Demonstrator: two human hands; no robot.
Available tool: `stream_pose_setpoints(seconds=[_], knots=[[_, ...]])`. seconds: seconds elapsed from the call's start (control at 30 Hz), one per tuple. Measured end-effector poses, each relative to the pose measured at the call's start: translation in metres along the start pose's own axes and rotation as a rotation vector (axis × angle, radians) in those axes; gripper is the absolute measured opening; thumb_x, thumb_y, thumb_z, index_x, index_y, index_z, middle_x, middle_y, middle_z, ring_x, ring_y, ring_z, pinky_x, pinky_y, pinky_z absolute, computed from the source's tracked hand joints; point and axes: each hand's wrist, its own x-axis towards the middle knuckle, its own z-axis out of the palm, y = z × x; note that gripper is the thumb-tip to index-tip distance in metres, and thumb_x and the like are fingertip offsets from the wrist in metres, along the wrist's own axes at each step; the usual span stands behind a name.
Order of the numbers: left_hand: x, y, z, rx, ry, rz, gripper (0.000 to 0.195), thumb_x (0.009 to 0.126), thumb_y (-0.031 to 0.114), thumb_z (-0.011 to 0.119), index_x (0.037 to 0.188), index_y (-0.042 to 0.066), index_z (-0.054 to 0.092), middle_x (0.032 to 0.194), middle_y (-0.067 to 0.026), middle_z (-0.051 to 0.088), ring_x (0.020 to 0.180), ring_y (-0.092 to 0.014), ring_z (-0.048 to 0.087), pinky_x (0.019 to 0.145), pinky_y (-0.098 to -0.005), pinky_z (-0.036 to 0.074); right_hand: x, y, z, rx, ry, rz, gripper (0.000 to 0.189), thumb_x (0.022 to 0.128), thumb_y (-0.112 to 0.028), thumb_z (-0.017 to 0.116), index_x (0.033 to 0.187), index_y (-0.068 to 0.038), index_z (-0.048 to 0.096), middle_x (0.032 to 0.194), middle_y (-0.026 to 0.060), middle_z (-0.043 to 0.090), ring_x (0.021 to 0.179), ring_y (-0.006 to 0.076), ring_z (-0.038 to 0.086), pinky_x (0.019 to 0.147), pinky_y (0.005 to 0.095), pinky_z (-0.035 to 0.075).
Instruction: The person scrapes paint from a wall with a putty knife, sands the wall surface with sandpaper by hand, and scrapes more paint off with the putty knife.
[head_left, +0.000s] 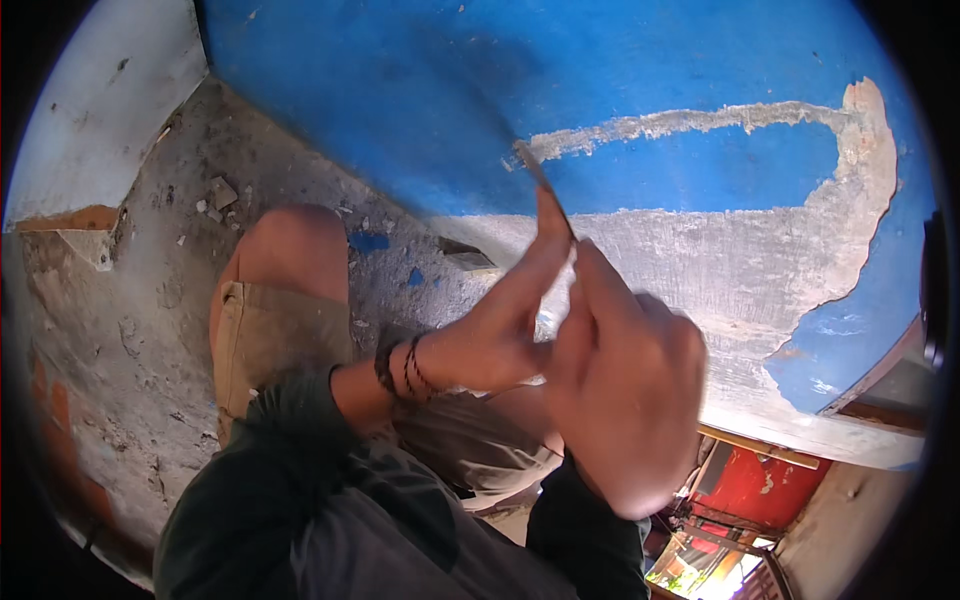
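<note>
My right hand (630, 382) grips a thin scraper-like blade (534, 166), seen nearly edge-on; its lower end is hidden in my fingers. My left hand (499, 326), with dark cord bracelets on its wrist, has its fingers against the same blade from the left. The blade's tip touches or nearly touches the blue-painted wall (405, 97), at the left end of a narrow bare strip (675, 124) in the paint. Below it lies a broad exposed patch of grey plaster (675, 255), joined to the strip by a bare area on the right.
Rough concrete floor (161, 315) with paint flakes and rubble (221, 193) lies at the left, by my bent knee (292, 232). A pale wall (112, 97) meets the blue one. At lower right is an opening with a red panel (757, 487).
</note>
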Motion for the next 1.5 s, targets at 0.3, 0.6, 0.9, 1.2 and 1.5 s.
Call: stream_pose_setpoints(seconds=[0.3, 0.6, 0.9, 1.2, 1.5], knots=[[0.004, -0.005, -0.005, 0.156, -0.031, 0.063, 0.095, 0.079, 0.025, 0.07, 0.145, -0.001, 0.006, 0.153, -0.0154, -0.006, 0.14, -0.023, 0.0, 0.112, -0.0433, 0.005, -0.005, 0.006, 0.011, 0.037, 0.011, 0.085, 0.021, 0.079, -0.006, 0.053, 0.097, -0.002, 0.065, 0.061, 0.0201, 0.058, 0.055, 0.036, 0.058, 0.053, 0.0452, 0.045], [0.004, -0.011, -0.009, 0.088, -0.087, -0.004, 0.091, 0.082, 0.018, 0.065, 0.145, 0.0, 0.002, 0.152, -0.0191, -0.008, 0.14, -0.029, -0.01, 0.111, -0.0408, 0.001, -0.005, 0.009, 0.027, -0.018, -0.026, 0.096, 0.028, 0.08, -0.007, 0.054, 0.106, -0.002, 0.062, 0.06, 0.018, 0.056, 0.054, 0.0351, 0.058, 0.051, 0.0455, 0.045], [0.004, -0.013, -0.012, 0.118, -0.066, -0.129, 0.096, 0.083, 0.016, 0.064, 0.143, -0.002, -0.008, 0.152, -0.0167, -0.013, 0.14, -0.023, -0.007, 0.112, -0.0384, 0.004, -0.005, 0.012, 0.037, 0.012, -0.034, 0.112, 0.026, 0.082, -0.006, 0.053, 0.105, 0.001, 0.063, 0.063, 0.0196, 0.059, 0.055, 0.0345, 0.06, 0.052, 0.0436, 0.047], [0.003, -0.009, -0.014, 0.198, -0.038, 0.005, 0.098, 0.081, 0.023, 0.066, 0.143, -0.003, -0.006, 0.149, -0.0199, -0.018, 0.139, -0.029, -0.014, 0.111, -0.0412, -0.001, -0.007, 0.012, 0.037, 0.094, -0.008, 0.073, 0.026, 0.083, -0.004, 0.053, 0.107, 0.001, 0.063, 0.066, 0.0201, 0.06, 0.058, 0.0333, 0.061, 0.05, 0.042, 0.046], [0.003, -0.011, -0.013, 0.291, 0.009, 0.001, 0.092, 0.084, 0.023, 0.061, 0.141, -0.009, -0.004, 0.149, -0.0247, -0.015, 0.138, -0.035, -0.013, 0.111, -0.0413, 0.001, -0.01, 0.025, 0.05, 0.083, 0.018, 0.005, 0.034, 0.078, -0.006, 0.056, 0.112, -0.001, 0.057, 0.061, 0.0151, 0.055, 0.051, 0.0296, 0.06, 0.043, 0.0386, 0.047]])
